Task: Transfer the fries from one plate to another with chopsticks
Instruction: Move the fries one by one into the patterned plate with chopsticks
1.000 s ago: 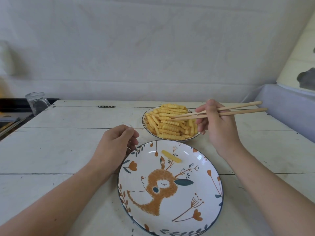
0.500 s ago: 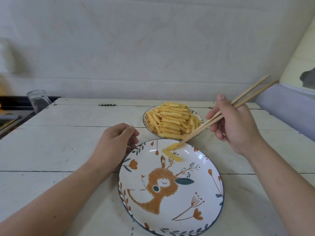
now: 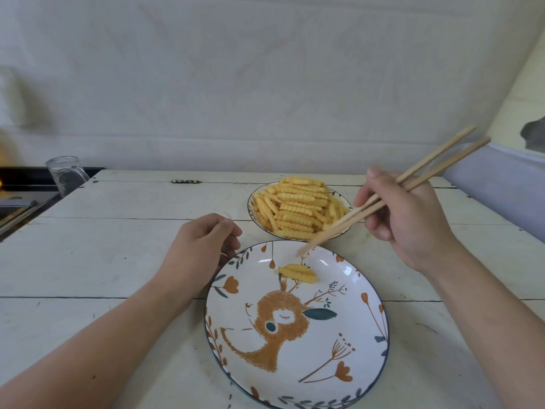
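The single head-worn camera looks forward and down from above the near edge of the white table (image 3: 118,261). It sits close over the deer plate (image 3: 348,376), with the wall (image 3: 265,84) behind.

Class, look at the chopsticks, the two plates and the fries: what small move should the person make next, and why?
Probably swing the chopsticks in the right hand back over the full plate to pinch another fry. Their tips hang empty above the deer plate, where two fries lie, while the pile of fries is large. The left hand rests beside the deer plate.
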`<state>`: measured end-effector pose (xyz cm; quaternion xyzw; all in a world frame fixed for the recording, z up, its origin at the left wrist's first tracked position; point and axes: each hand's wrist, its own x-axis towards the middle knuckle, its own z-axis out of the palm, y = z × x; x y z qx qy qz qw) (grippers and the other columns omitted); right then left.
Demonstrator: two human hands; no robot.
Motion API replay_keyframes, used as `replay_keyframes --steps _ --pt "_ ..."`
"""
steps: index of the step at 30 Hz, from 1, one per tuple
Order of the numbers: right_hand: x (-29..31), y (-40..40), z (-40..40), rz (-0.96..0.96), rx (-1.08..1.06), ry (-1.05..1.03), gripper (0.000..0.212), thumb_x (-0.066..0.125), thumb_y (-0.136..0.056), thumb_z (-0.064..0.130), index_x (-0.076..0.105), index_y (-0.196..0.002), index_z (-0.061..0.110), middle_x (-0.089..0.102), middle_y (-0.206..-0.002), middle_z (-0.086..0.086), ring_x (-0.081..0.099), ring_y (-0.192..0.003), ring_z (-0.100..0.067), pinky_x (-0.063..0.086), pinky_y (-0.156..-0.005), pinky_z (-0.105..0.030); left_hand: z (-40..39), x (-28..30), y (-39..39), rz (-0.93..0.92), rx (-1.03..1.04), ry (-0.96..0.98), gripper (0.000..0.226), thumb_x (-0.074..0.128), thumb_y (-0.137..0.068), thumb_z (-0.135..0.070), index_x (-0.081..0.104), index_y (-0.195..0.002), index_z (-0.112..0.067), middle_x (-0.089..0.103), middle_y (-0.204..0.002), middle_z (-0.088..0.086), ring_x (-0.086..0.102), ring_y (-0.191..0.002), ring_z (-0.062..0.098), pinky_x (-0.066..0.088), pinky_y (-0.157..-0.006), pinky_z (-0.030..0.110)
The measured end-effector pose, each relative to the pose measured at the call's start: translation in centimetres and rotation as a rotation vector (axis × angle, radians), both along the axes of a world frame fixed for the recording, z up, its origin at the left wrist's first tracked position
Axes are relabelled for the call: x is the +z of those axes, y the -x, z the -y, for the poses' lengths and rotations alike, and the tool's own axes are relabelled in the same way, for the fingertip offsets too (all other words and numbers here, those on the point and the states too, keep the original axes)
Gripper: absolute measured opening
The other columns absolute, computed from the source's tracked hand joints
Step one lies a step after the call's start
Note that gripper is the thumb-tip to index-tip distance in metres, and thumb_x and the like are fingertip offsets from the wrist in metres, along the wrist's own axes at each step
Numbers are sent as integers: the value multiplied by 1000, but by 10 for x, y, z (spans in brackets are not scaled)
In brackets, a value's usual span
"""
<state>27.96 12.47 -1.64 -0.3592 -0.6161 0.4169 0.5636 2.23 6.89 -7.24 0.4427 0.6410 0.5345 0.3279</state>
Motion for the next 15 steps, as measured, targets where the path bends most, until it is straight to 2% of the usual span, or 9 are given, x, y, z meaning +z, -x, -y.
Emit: replay_keyframes --steps 5,10,15 --pt "-10 2 -5 48 -167 -142 36 47 -106 23 67 -80 7 54 -54 8 47 -47 -3 34 -44 -15 1 0 0 -11 3 4 31 50 -104 -18 73 -85 -11 69 -66 -4 62 -66 13 53 -71 32" --pt "-19 4 -9 90 -135 -144 37 45 -107 24 70 -85 6 55 -61 -8 47 -48 -10 38 -46 -19 1 1 -1 -8 1 2 30 50 -104 -16 73 -86 -10 68 -67 -2 62 -66 13 53 -68 30" --pt "-24 5 -14 109 -127 -137 42 45 -105 35 70 -84 9 57 -59 -1 49 -49 -10 40 -47 -20 1 0 1 -14 -9 6 30 50 -104 -17 73 -86 -11 69 -68 -3 62 -67 13 53 -70 32"
